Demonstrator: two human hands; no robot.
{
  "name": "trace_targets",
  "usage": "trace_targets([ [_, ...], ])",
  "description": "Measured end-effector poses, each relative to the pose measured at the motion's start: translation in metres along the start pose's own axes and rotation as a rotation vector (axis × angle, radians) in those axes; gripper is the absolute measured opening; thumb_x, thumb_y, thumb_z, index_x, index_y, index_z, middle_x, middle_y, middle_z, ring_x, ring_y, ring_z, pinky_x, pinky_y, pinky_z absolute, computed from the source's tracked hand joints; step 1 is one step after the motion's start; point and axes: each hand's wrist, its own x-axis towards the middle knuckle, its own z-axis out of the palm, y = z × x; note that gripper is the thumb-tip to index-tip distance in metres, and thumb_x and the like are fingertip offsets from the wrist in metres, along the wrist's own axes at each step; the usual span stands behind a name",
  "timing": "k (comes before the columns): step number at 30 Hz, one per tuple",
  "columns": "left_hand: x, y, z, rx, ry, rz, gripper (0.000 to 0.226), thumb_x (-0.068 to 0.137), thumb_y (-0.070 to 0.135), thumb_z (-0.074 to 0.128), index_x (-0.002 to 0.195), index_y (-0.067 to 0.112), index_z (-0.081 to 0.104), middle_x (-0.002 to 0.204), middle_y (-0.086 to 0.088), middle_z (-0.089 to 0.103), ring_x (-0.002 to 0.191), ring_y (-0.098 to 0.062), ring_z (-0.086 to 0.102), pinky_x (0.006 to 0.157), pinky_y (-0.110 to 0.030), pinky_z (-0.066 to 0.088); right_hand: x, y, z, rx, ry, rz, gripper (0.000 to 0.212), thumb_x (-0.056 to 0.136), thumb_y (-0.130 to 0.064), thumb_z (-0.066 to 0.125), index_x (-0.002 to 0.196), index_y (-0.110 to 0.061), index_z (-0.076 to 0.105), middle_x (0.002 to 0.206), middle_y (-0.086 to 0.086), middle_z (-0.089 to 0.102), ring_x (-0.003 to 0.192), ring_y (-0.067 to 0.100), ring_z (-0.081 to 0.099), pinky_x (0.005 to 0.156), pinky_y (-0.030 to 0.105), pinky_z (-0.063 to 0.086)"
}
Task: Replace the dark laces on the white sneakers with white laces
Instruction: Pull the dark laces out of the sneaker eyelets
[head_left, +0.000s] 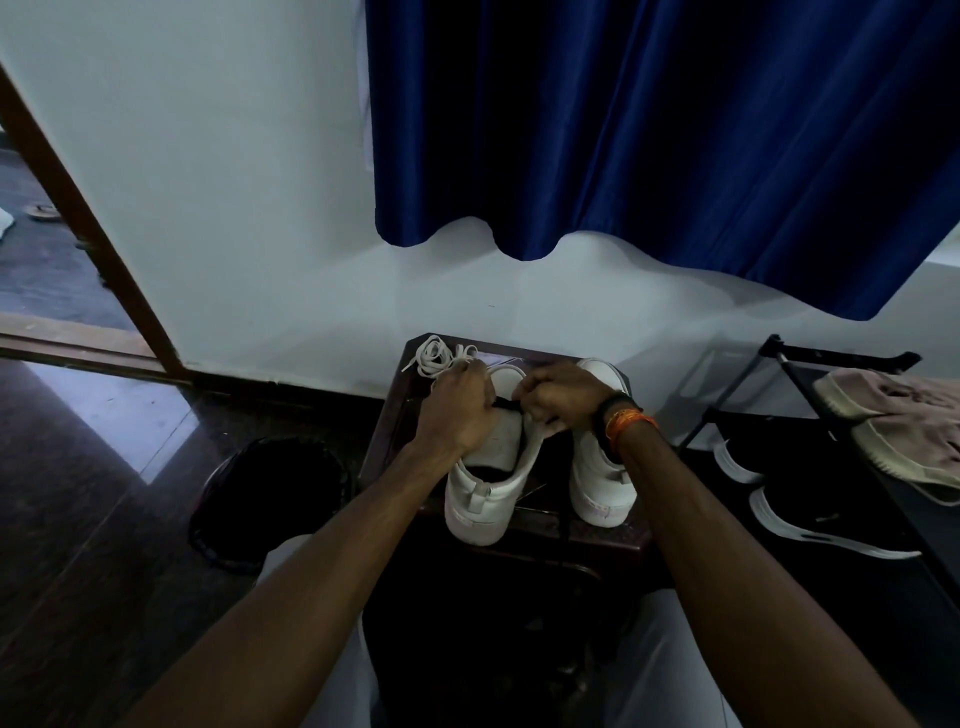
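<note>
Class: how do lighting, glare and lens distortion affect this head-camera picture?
Head view: dim overall; window glare on the polished floor at left; wide-angle bending curves the blue curtain hem and door frame; shadow hides the dark lace between both hands.

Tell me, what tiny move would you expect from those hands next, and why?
Probably drawing the dark lace out of its next eyelet. Both the left hand and the right hand are curled at the top of the left sneaker, with a dark strand stretched between them, while the white laces lie unused on the stool behind. The right sneaker stands beside it, untouched.
</note>
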Motion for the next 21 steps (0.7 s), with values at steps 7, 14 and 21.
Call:
trace_targets([
  [7,0.0,-0.01,0.0,-0.034,-0.007,0.089,0.026,0.071,0.01,0.053,0.084,0.015,0.075,0.101,-0.006,0.063,0.101,-0.027,0.059,0.084,-0.038,0.052,0.002,0.0,-0.002,-0.041,0.015,-0.014,0.017,0.08,0.006,0.056,0.084,-0.002,0.071,0.074,0.012,0.063,0.064,0.021,0.056,0.055,0.029,0.048],
  [14,0.0,-0.007,0.002,0.176,0.078,0.277,0.025,0.067,0.021,0.071,0.092,0.019,0.075,0.111,0.002,0.061,0.106,-0.03,0.052,0.096,-0.046,0.043,-0.001,0.003,-0.006,0.097,0.007,-0.018,0.018,0.084,0.007,0.06,0.085,-0.01,0.067,0.076,0.011,0.066,0.069,0.021,0.059,0.065,0.031,0.05],
  [21,0.008,0.001,0.01,0.402,0.153,0.545,0.017,0.065,0.024,0.064,0.074,0.018,0.077,0.089,0.003,0.067,0.089,-0.03,0.058,0.084,-0.037,0.032,-0.006,0.007,-0.007,0.196,0.049,-0.016,0.021,0.079,0.009,0.07,0.081,-0.01,0.062,0.077,0.014,0.067,0.076,0.025,0.063,0.089,0.048,0.057],
])
